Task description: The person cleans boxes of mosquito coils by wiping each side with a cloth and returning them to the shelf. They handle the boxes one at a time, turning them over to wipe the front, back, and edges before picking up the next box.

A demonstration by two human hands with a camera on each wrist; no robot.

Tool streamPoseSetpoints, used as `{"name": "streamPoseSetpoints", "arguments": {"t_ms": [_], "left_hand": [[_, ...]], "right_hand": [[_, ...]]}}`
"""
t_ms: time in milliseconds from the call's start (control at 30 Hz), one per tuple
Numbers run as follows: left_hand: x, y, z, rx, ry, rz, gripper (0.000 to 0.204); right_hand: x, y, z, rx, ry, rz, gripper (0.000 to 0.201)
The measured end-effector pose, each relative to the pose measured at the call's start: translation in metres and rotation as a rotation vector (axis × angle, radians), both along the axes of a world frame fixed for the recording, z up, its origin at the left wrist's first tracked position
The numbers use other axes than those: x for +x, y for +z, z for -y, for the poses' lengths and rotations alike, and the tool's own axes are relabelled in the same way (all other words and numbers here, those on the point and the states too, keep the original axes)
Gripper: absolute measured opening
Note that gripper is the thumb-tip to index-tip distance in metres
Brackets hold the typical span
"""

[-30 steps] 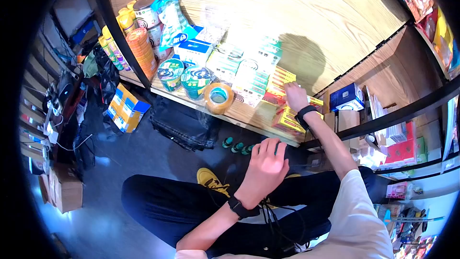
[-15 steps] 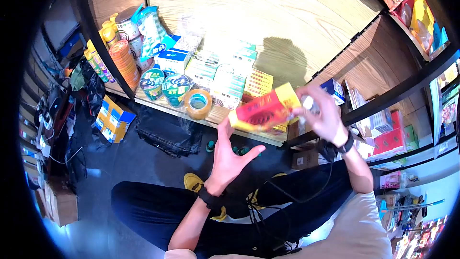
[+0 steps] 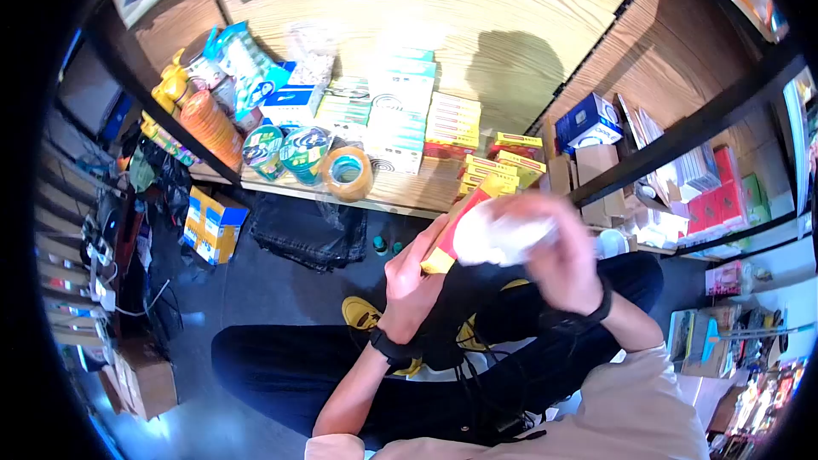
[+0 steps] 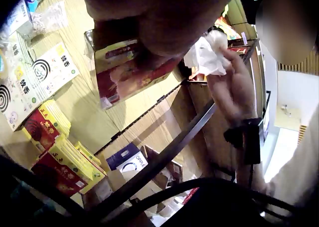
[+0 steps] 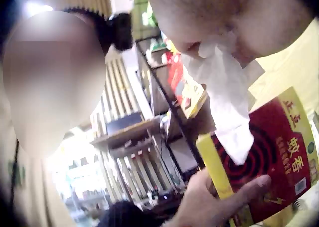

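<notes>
Right hand (image 3: 569,266) holds tissue (image 3: 503,234) by red-yellow box (image 3: 460,226).

Red-and-yellow box (image 3: 446,243) now in left grip (image 3: 411,287) — shifted from right grip (image 3: 569,266), white tissue (image 3: 501,234) now over its face

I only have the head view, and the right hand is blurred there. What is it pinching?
Observer: The right wrist view shows the right hand pinching a limp white wipe; tissue or cloth, I can't tell which. Its narrow lower end hangs down to a point.

Operator: And the printing on the box, what's behind that wipe?

Observer: A dark spiral on the red face of the box, with yellow characters beside it. The wipe's tip overlaps the spiral; I can't tell whether it touches.

Operator: Where does the left thumb sit?

Observer: The left hand has its thumb across the printed face, just below the spiral.
</notes>
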State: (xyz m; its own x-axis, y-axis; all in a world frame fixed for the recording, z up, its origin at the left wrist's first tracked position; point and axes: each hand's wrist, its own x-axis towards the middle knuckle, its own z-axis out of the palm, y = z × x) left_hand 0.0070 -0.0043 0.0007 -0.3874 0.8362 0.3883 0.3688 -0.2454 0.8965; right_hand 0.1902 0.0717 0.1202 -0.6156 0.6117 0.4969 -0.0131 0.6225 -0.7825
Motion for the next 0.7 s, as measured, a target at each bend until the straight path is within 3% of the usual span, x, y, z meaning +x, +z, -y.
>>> {"name": "streamPoseSetpoints", "arguments": {"t_ms": [33, 67, 167, 200, 267, 367, 433, 500, 567, 633, 667, 700], "left_hand": [[0.000, -0.009, 0.002, -0.013, -0.062, -0.066, 0.041], [0.001, -0.014, 0.004, -0.026, -0.124, -0.134, 0.049], [0.003, -0.028, 0.011, -0.031, -0.180, -0.222, 0.048], [0.005, -0.024, 0.011, -0.039, -0.196, -0.230, 0.048], [0.010, -0.009, 0.009, -0.112, -0.074, -0.202, 0.028], [0.012, 0.000, 0.001, -0.029, -0.095, -0.187, 0.035], [0.010, -0.018, 0.007, -0.090, -0.089, -0.210, 0.040], [0.008, -0.050, 0.011, 0.000, -0.201, -0.099, 0.037], [0.011, -0.032, 0.014, -0.088, -0.184, -0.006, 0.030], [0.011, -0.024, 0.011, -0.246, -0.133, -0.075, 0.033], [0.016, -0.012, 0.007, -0.215, -0.101, 0.004, 0.033], [0.017, -0.004, 0.004, -0.129, -0.082, 0.013, 0.034]], "right_hand": [[-0.003, -0.001, 0.006, 0.189, 0.070, 0.196, 0.054], [-0.013, 0.000, 0.011, 0.225, 0.225, 0.227, 0.055], [-0.016, -0.026, 0.009, 0.462, 0.074, 0.419, 0.051], [-0.013, -0.031, 0.001, 0.454, 0.049, 0.427, 0.049], [-0.003, -0.045, -0.024, 0.451, -0.030, 0.364, 0.042], [0.005, -0.036, -0.037, 0.474, -0.152, 0.448, 0.039], [-0.002, -0.042, -0.017, 0.258, -0.015, 0.278, 0.040], [-0.012, -0.042, 0.003, 0.409, 0.092, 0.261, 0.045], [-0.012, -0.046, -0.001, 0.534, 0.117, 0.285, 0.044], [-0.004, -0.048, -0.018, 0.538, 0.017, 0.389, 0.043], [0.000, -0.043, -0.027, 0.436, -0.055, 0.456, 0.043], [0.004, -0.045, -0.040, 0.519, -0.112, 0.341, 0.041]]}}
